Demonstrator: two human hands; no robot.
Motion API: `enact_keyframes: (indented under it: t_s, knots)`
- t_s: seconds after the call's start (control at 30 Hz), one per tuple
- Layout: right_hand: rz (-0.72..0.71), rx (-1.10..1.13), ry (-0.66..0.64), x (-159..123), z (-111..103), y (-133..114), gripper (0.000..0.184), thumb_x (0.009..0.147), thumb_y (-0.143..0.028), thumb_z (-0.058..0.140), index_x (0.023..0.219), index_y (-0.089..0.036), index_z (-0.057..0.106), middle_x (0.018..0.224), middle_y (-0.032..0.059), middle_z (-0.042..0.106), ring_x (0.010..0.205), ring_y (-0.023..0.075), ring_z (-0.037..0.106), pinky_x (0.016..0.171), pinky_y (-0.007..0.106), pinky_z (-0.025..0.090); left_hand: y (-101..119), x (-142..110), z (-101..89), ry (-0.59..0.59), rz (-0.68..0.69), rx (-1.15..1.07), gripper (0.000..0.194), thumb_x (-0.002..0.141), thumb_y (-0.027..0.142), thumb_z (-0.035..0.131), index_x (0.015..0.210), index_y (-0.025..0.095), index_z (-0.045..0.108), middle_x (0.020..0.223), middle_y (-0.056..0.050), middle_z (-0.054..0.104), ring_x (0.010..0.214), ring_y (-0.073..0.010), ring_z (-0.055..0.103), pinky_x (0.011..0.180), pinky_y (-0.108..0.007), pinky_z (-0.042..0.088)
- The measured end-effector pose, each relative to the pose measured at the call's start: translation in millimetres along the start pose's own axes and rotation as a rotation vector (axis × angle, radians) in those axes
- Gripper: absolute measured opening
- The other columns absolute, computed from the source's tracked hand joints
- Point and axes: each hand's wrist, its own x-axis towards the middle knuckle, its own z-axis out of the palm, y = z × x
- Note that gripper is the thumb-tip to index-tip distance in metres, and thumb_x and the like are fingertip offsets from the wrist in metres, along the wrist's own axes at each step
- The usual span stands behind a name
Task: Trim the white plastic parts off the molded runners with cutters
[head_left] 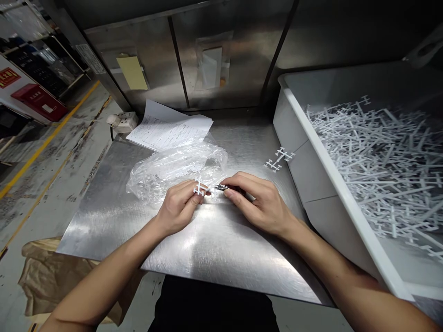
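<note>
My left hand (180, 205) is closed on a small white plastic sprue (199, 186) with short cross-shaped branches, pinched between thumb and fingers. Opposite it, my right hand (261, 200) is wrapped around small dark nippers (221, 187), whose metal tips are at the sprue's right end. Whether the jaws touch the plastic is too small to tell. Just behind both hands, a clear plastic bag (173, 168) lies on the metal table, with small white pieces in it. A loose white sprue (279, 159) rests to the right, beside a large bin.
The large grey-white bin (294, 110) on the right holds a heap of white sprues (387, 161). Printed sheets (166, 124) and a power socket (126, 122) are at the back of the metal table (104, 203). Brown paper (51, 281) is on the floor at left.
</note>
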Motion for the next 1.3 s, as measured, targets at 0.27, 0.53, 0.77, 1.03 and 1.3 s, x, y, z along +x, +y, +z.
enact_keyframes:
  t_s: [0.27,0.53,0.77,1.03,1.3]
  knots:
    - [0.006,0.03,-0.035,0,0,1,0.015,0.111,-0.022,0.063,0.119,-0.02,0.076,0.104,0.0063,0.08,0.091,0.0207,0.075,0.082,0.033,0.056,0,0,-1.7,-0.067,-0.105,-0.09,0.027,0.113,0.02,0.052,0.089,0.019,0.064,0.082,0.0,0.065,0.077,-0.0142,0.062,0.075,-0.027,0.046]
    - [0.117,0.059,-0.075,2,1,5,0.014,0.11,-0.025,0.065,0.115,-0.022,0.077,0.106,0.0044,0.085,0.092,0.0205,0.079,0.085,0.032,0.058,-2,-1,-2.7,-0.122,-0.321,-0.277,0.035,0.114,0.032,0.055,0.083,0.018,0.066,0.087,-0.002,0.071,0.085,-0.015,0.066,0.082,-0.026,0.049]
    - [0.138,0.11,-0.118,2,0,7,0.015,0.11,-0.026,0.065,0.113,-0.022,0.079,0.103,0.0035,0.085,0.09,0.0194,0.079,0.084,0.03,0.058,-3,0,-8.3,-0.182,-0.352,-0.267,0.033,0.113,0.032,0.057,0.086,0.018,0.069,0.091,-0.003,0.074,0.088,-0.0162,0.067,0.084,-0.028,0.051]
    - [0.302,0.146,-0.098,2,1,7,0.017,0.109,-0.032,0.065,0.108,-0.023,0.08,0.098,0.0029,0.083,0.091,0.0217,0.077,0.08,0.032,0.057,0,0,-5.8,-0.061,-0.234,0.104,0.024,0.11,0.033,0.065,0.094,0.019,0.075,0.083,-0.002,0.076,0.076,-0.0164,0.068,0.072,-0.029,0.047]
    - [0.452,0.182,-0.097,0,4,11,0.023,0.106,-0.038,0.067,0.097,-0.021,0.081,0.087,0.0021,0.081,0.081,0.0202,0.071,0.072,0.032,0.049,-1,-7,3.4,-0.063,-0.164,0.263,0.019,0.11,0.025,0.061,0.099,0.02,0.076,0.082,-0.002,0.077,0.072,-0.0172,0.071,0.071,-0.031,0.049]
